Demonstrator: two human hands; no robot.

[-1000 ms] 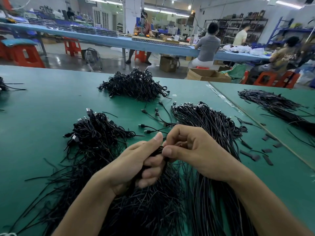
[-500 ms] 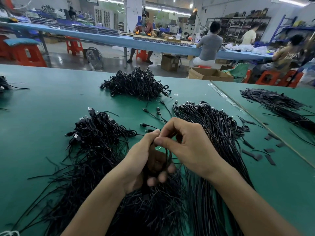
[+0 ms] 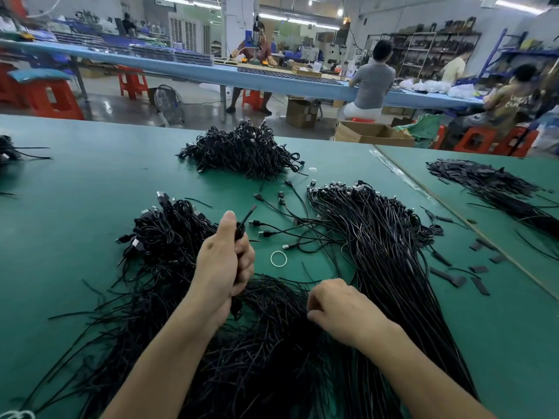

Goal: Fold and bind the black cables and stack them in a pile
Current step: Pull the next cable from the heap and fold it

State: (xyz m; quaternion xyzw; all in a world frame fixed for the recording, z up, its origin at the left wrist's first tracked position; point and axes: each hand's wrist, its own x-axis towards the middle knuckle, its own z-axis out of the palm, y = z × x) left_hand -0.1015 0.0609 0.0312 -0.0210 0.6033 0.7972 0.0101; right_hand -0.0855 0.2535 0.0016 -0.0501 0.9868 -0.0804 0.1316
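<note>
Green table carries it all: loose cables fanned out on yr right, bound pile at far middle. Yr left hand fists round the folded cable, thumb straight up along it, over the table's centre. Cable's thin, matte black; prob. light, floppy & springy, so grip mid-fold, not the plug ends. Right hand: fingers curled into near strands, can't tell if pinching any. White band lies just beyond.
</note>
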